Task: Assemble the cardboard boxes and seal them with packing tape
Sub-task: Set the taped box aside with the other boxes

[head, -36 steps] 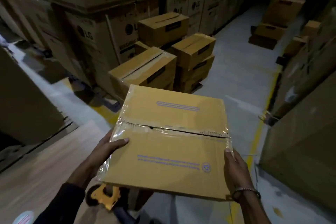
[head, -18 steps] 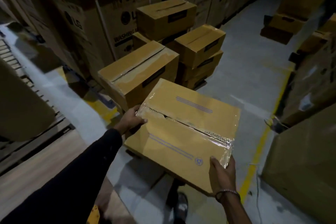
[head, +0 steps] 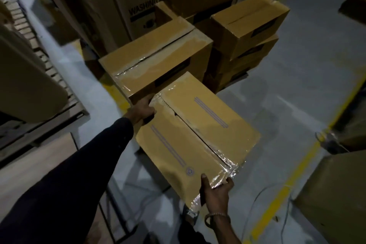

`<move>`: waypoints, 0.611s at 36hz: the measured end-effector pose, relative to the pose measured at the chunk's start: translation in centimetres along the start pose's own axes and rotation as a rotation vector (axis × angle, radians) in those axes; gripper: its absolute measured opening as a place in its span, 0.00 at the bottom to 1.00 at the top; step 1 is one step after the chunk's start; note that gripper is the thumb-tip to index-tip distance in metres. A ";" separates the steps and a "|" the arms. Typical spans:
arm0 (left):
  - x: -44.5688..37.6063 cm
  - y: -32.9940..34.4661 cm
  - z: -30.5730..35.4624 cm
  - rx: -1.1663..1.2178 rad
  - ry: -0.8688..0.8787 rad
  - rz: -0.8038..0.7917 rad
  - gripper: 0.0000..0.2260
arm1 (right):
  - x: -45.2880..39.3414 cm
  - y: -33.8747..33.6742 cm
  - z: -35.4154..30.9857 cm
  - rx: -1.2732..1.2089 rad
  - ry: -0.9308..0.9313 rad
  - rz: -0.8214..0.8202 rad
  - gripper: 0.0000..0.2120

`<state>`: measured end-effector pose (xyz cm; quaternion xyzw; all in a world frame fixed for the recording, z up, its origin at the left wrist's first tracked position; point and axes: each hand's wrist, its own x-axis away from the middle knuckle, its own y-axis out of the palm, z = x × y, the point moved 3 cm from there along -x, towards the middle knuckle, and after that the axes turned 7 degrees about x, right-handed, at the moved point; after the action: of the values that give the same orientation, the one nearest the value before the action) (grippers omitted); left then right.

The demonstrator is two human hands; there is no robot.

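The person holds a taped cardboard box [head: 198, 136] out in front of them, above the grey floor [head: 287, 89], its top seam covered with clear packing tape [head: 223, 164] that wrinkles over the near end. The left hand [head: 141, 112] grips the box's far left corner, fingers curled under the edge. The right hand [head: 214, 190] clamps the near corner, thumb on top and fingers wrapped round the taped end; a bracelet [head: 216, 215] sits on that wrist. Two faint purple printed stripes run along the flaps, and a small round mark sits near the right hand, too blurred to read.

Its far end is just beside a second sealed box [head: 156, 59], which stands on top of a stack. Further back, more small boxes [head: 249, 24] are piled up. Behind them stands a large carton [head: 138, 2] printed with a round logo and "WASHING", the rest hidden. A yellow line [head: 285, 188] crosses the floor on the right.
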<state>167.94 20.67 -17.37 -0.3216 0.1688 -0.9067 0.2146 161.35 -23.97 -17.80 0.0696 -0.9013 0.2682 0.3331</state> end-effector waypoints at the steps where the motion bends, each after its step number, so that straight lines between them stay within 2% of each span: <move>1: -0.7 0.2 -0.7 -0.012 0.002 0.013 0.37 | -1.0 0.6 0.8 0.014 0.007 -0.020 0.49; 4: 0.3 1.0 -0.3 -0.073 0.020 0.049 0.34 | -3.7 2.3 3.5 0.012 -0.011 -0.022 0.45; 7: 2.2 1.6 1.7 -0.197 0.089 0.124 0.33 | -3.2 2.0 1.9 0.016 -0.020 -0.008 0.47; 10: 3.2 2.2 2.6 -0.295 0.193 0.196 0.31 | -2.4 1.3 0.0 0.013 -0.011 0.001 0.45; 13: 3.8 2.8 2.7 -0.353 0.225 0.240 0.28 | -2.2 0.8 -0.6 0.010 -0.017 0.002 0.43; 19: 3.6 1.6 1.5 -0.370 0.226 0.181 0.28 | -2.0 1.3 -0.3 0.035 -0.043 0.004 0.46; 22: 3.7 1.3 1.0 -0.364 0.271 0.125 0.29 | -2.2 1.5 0.1 0.057 -0.038 0.004 0.43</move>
<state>166.39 17.59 -15.35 -0.2193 0.3762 -0.8812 0.1842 162.47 -22.85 -19.93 0.0823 -0.8995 0.2932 0.3134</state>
